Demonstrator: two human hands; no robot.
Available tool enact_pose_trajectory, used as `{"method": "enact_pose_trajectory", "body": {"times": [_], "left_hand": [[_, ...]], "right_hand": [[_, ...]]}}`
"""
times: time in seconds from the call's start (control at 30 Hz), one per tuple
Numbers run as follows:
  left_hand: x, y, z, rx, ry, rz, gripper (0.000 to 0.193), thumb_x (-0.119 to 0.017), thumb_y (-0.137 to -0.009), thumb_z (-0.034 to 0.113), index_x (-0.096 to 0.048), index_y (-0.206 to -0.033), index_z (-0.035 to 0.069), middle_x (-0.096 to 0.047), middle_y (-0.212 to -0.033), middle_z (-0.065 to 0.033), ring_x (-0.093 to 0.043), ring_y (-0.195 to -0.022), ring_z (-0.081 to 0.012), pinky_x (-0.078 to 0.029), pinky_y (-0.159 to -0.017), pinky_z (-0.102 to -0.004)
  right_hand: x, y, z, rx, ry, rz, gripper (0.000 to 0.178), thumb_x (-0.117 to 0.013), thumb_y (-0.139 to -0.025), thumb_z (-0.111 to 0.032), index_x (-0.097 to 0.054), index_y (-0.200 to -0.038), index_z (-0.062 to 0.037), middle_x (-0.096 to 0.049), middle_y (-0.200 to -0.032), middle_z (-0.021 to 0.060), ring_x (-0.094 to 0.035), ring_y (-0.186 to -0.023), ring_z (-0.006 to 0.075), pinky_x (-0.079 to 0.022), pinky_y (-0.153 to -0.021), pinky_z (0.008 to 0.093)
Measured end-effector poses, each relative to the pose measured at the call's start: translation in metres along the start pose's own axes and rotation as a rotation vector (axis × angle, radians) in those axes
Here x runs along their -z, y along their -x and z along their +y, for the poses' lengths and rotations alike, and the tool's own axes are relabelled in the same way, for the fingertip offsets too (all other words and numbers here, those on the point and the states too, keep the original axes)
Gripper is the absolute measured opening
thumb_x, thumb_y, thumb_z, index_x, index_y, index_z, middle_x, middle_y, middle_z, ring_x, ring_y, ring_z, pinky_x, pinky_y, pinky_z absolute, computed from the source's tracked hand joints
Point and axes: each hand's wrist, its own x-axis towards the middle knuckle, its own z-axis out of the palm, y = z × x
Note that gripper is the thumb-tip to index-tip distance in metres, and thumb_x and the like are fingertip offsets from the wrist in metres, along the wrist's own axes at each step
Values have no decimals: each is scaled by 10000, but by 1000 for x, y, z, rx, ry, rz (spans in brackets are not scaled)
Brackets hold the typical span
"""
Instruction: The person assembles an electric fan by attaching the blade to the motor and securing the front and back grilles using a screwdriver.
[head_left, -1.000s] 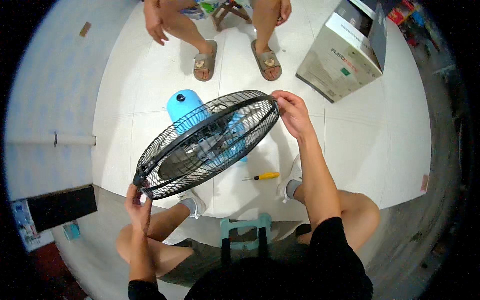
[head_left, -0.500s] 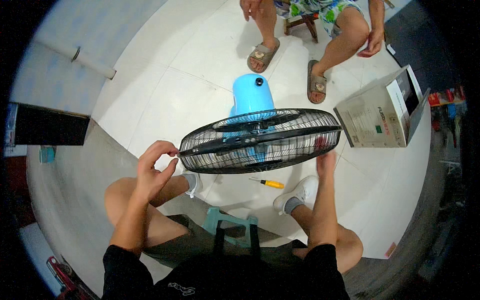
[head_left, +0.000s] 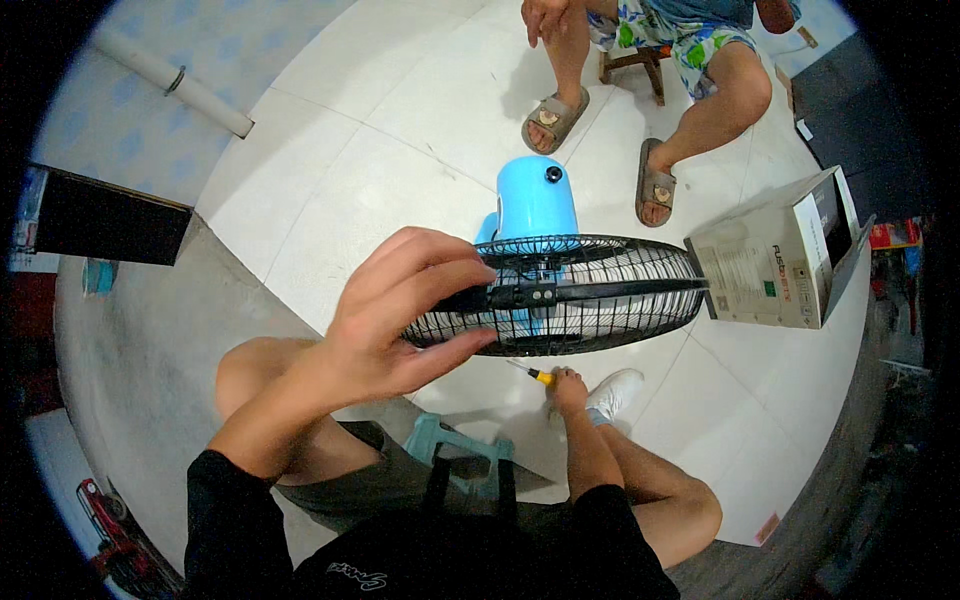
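Yellow-handled screwdriver (head_left: 543,378) sits in the right hand (head_left: 571,392).

The left grip (head_left: 385,318) curls at a fan cage (head_left: 630,291), the right (head_left: 570,391) touching a screwdriver (head_left: 543,377).

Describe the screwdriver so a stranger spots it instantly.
Start at the big black fan cage, just below the blue housing in the view. Further down, left of the white shoe, is a small screwdriver. Its thin shaft and bright yellow end set it apart from the pale floor tiles and white shoe.
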Motion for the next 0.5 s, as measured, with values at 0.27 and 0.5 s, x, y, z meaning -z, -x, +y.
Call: {"method": "enact_pose_trajectory", "body": {"times": [0.27, 0.5], "left_hand": [[-6, 5, -6, -32, 41, 70, 385, -846, -713, 45, -705, -1069, 2, -645, -1008, -135, -620, -900, -265, -505, -742, -362], [-20, 9, -6, -5, 79, 196, 276, -814, -744, 58, -686, -987, 28, -617, -928, -95, -594, -826, -262, -494, -706, -354]], "right_hand": [[122, 12, 15, 246, -267, -182, 335, -725, -862, -246, -655, -1101, -22, -692, -987, 213, -668, -922, 390, -529, -809, 470], [366, 105, -50, 355, -673, -231, 351, -779, -817, -36, -675, -1147, 19, -712, -999, 134, -703, -944, 237, -582, -826, 328]]}}
